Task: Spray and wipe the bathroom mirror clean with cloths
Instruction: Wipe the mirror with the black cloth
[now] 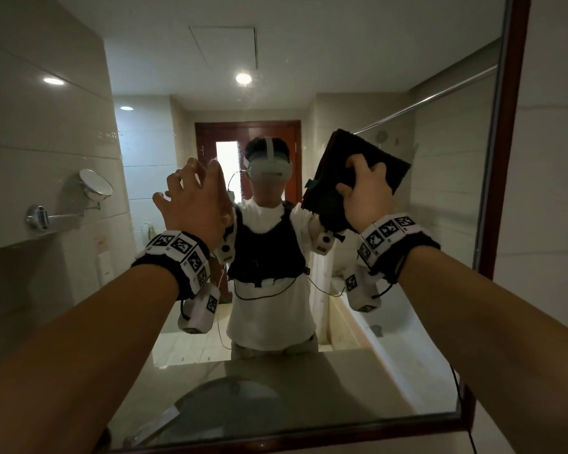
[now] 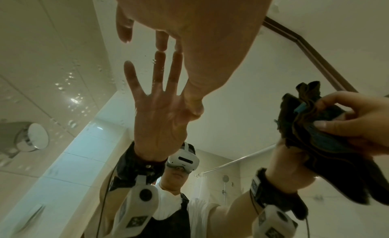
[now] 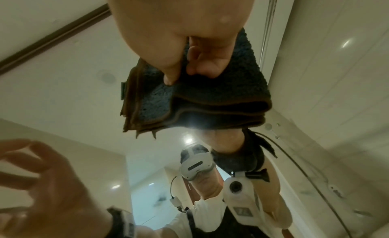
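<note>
the big wall mirror with the dark red-brown wooden frame filled the scene ahead, its glass speckled with droplets on the left side in the left wrist view. in it showed the reflected person in a white shirt and dark vest, facing us. on the left wall hung a small round chrome shaving mirror on a swing arm. the folded dark brown terry cloth with a teal tag was up high and right of centre, pressed flat to the glass. the right hand gripped that cloth, thumb and fingers curled over its folded layers. the left hand was raised left of the cloth, holding nothing, fingers spread and straight, two tips touching the glass and meeting their own reflection.
</note>
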